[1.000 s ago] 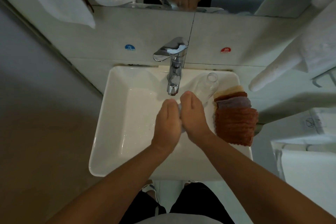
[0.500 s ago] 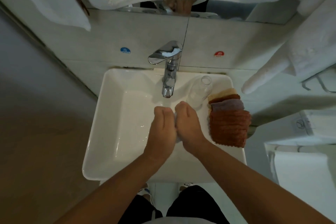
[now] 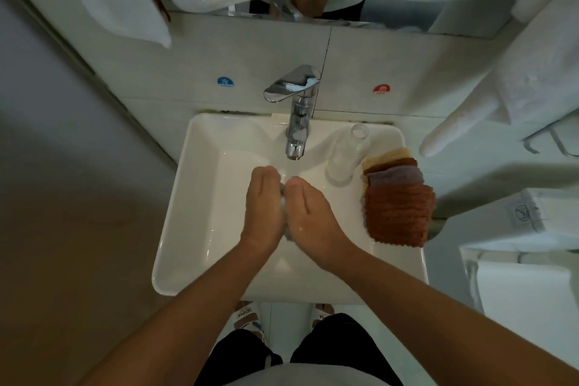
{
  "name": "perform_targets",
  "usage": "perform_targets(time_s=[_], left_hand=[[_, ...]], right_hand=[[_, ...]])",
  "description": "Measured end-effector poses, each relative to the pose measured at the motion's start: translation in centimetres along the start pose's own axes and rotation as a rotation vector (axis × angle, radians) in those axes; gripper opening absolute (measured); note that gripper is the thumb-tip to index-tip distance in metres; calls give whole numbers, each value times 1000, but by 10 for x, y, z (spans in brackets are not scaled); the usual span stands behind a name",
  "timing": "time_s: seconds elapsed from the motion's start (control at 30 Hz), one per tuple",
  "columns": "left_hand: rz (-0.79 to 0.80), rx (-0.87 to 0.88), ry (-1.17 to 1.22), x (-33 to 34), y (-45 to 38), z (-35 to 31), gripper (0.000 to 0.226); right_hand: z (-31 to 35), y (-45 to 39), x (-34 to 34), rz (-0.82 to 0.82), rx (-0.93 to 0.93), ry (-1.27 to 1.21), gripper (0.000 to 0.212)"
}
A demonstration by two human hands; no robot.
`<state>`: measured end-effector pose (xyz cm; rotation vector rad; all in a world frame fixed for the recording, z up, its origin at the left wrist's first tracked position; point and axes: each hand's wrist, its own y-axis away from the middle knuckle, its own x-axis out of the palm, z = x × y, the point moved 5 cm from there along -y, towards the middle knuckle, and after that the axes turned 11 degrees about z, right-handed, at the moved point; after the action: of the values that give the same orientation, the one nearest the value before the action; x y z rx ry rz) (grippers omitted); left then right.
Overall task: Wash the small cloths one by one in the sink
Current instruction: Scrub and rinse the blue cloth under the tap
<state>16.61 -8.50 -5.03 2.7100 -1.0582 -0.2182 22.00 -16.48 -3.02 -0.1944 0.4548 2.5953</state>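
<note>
White rectangular sink (image 3: 175,229), left hand (image 3: 263,210) and right hand (image 3: 308,213) pressed together below the chrome faucet (image 3: 296,122), fingers curled around a small grey cloth (image 3: 284,202), stacked brown cloths (image 3: 398,200) on the sink's right rim, clear bottle (image 3: 347,153) beside them

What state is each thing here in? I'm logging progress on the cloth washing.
left hand: curled on the small cloth, over the basin.
right hand: curled on the same cloth.
small cloth: bunched between both hands, mostly hidden.
faucet: water flow too faint to tell.
clear bottle: upright, uncapped, on the sink rim.
cloth stack: folded, piled on the sink's right rim.
sink: basin wet.
</note>
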Motion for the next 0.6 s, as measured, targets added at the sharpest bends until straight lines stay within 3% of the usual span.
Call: perform_targets(time_s=[0.1,0.17,0.27,0.33,0.4,0.5,0.6], left_hand=[[95,-48,7,24,20,11,29],[104,-94,27,25,19,12,38],[130,-46,-27,10,1,-3,61],[143,-17,-49,2,-4,-5,50],[84,-28,49,-7,-5,-3,34],[3,-34,145,-18,-5,-6,24],[96,-21,178,-14,0,-7,33]], right_hand=[[-1,-12,-24,-201,47,-52,34],[-1,-13,-26,-274,69,-70,35],[-3,-13,-11,-188,119,-179,35],[-7,-12,-12,-141,229,-402,35],[-13,-8,-22,-89,207,-623,28],[-15,2,-31,58,18,-532,36],[-19,5,-31,85,-22,-521,35]])
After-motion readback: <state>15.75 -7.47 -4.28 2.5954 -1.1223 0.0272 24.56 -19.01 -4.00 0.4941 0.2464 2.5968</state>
